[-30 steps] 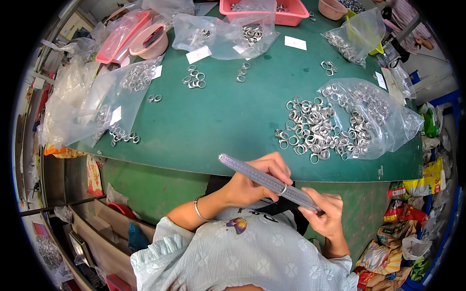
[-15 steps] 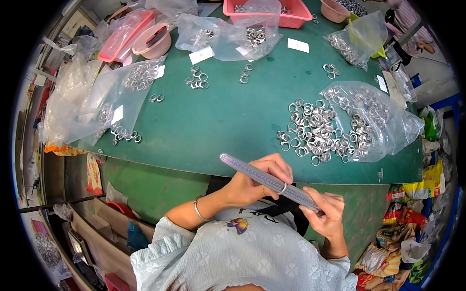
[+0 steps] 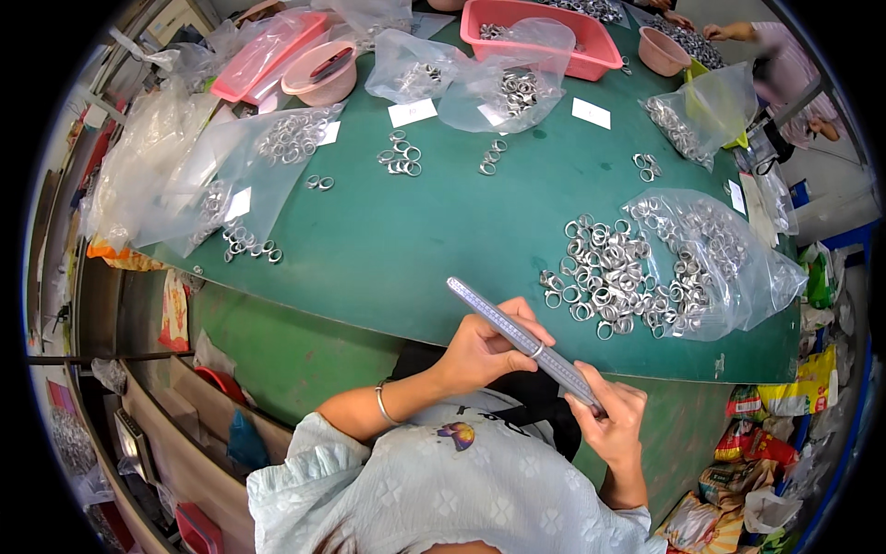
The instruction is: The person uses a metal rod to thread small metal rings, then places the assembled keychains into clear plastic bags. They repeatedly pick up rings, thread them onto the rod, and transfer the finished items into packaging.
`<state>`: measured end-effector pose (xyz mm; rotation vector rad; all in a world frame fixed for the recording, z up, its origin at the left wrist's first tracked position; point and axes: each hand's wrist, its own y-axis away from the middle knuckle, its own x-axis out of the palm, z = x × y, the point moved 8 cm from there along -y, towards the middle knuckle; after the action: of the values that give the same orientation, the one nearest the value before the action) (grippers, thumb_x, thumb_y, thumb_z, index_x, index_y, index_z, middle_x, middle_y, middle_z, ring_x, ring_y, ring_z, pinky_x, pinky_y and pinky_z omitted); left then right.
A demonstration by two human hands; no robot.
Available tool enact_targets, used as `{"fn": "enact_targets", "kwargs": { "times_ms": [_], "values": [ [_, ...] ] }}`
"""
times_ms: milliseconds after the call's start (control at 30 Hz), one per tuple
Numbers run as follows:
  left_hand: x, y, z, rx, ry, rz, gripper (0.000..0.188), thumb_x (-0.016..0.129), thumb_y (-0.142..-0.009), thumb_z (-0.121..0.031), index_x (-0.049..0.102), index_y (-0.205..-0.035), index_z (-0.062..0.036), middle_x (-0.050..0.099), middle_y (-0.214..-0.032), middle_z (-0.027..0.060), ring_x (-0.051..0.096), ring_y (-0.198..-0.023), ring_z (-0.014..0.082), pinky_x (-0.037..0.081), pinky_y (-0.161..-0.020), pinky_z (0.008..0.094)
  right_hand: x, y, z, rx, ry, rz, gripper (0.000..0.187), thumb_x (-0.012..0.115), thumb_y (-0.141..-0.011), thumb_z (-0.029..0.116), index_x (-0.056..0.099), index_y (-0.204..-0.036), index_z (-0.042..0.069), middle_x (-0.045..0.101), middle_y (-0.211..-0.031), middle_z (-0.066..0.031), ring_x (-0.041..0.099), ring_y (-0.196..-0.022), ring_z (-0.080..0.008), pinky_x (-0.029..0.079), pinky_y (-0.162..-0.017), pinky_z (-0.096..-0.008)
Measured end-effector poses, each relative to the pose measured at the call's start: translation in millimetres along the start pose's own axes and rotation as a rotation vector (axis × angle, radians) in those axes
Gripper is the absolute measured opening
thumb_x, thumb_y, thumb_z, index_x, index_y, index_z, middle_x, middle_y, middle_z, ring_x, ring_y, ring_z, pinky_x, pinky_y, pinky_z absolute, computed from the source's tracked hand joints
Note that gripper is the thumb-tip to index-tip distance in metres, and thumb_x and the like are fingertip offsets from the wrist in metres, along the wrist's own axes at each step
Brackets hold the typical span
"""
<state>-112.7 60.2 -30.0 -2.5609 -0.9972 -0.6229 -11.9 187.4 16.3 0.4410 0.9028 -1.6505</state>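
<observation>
A long grey ring mandrel (image 3: 489, 314) with fine scale marks slants in front of me, just off the table's near edge, its slim tip up and to the left. My right hand (image 3: 611, 412) is closed around its thick lower end. A silver-coloured ring (image 3: 537, 350) sits around the mandrel partway along. The closed fingers of my left hand (image 3: 489, 349) pinch at this ring and the shaft beside it. On the table to the right lies a big heap of similar rings (image 3: 600, 272), some spilling from a clear plastic bag (image 3: 738, 263).
Small ring groups (image 3: 400, 159) lie across the green table (image 3: 415, 222), near white paper slips (image 3: 412, 113) and clear bags of rings (image 3: 517, 88). Pink baskets (image 3: 591, 60) stand at the back. Another person's arm (image 3: 734, 31) reaches in at the far right. Colourful sacks (image 3: 761, 448) are at lower right.
The mandrel now slants more steeply, and both hands have dropped slightly in the picture. The table's contents have shifted right and down in view. Both hands keep their hold.
</observation>
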Motion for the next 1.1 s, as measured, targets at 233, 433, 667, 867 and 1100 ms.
{"fn": "enact_targets", "kwargs": {
  "times_ms": [233,433,667,867,1100],
  "values": [
    [-2.9,11.0,-8.0,0.074,0.071,-0.018,0.024,0.069,-0.076,-0.001,0.062,-0.098,0.0036,0.050,-0.094,0.0041,0.053,-0.089,0.0129,0.045,-0.082,0.0268,0.2,-6.3,17.7,-0.073,0.120,0.041,0.037,0.073,-0.067,0.013,0.066,-0.103,0.005,0.046,-0.047,-0.0005,0.038,-0.036,-0.0141,0.028,-0.040,-0.0269],
    [-81.3,23.4,-66.9,0.337,0.085,-0.417,0.028,0.067,-0.082,-0.019,0.060,-0.098,0.0033,0.052,-0.089,0.0035,0.048,-0.080,0.0111,0.042,-0.072,0.0266,1.4,-3.2,1.4,0.002,0.118,-0.003,0.034,0.071,-0.068,0.009,0.065,-0.100,0.003,0.051,-0.050,-0.0033,0.041,-0.038,-0.0135,0.029,-0.041,-0.0262],
    [-153.4,48.2,-86.5,0.057,-0.973,-0.683,0.029,0.071,-0.070,0.002,0.064,-0.098,-0.0001,0.054,-0.081,0.0039,0.053,-0.072,0.0108,0.045,-0.064,0.0240,18.8,3.6,-18.2,0.234,-0.150,0.034,0.033,0.067,-0.071,0.002,0.063,-0.103,-0.002,0.051,-0.055,-0.0090,0.045,-0.043,-0.0112,0.039,-0.046,-0.0251],
    [-224.7,52.5,-108.5,0.113,-1.327,-0.909,0.030,0.076,-0.065,-0.005,0.065,-0.093,-0.0013,0.053,-0.073,0.0066,0.050,-0.064,0.0151,0.044,-0.060,0.0278,23.0,6.4,-24.5,0.245,-0.121,0.051,0.033,0.066,-0.072,0.001,0.062,-0.104,-0.002,0.052,-0.056,-0.0089,0.045,-0.045,-0.0102,0.039,-0.047,-0.0246],
    [-271.1,39.7,-128.1,0.063,-1.423,-0.973,0.027,0.073,-0.067,-0.003,0.063,-0.092,0.0019,0.055,-0.084,0.0128,0.054,-0.074,0.0265,0.046,-0.070,0.0353,25.7,12.1,-29.2,0.271,-0.134,0.056,0.033,0.066,-0.073,0.002,0.062,-0.105,-0.002,0.055,-0.059,-0.0109,0.046,-0.047,-0.0093,0.040,-0.048,-0.0242]
  ]
}}
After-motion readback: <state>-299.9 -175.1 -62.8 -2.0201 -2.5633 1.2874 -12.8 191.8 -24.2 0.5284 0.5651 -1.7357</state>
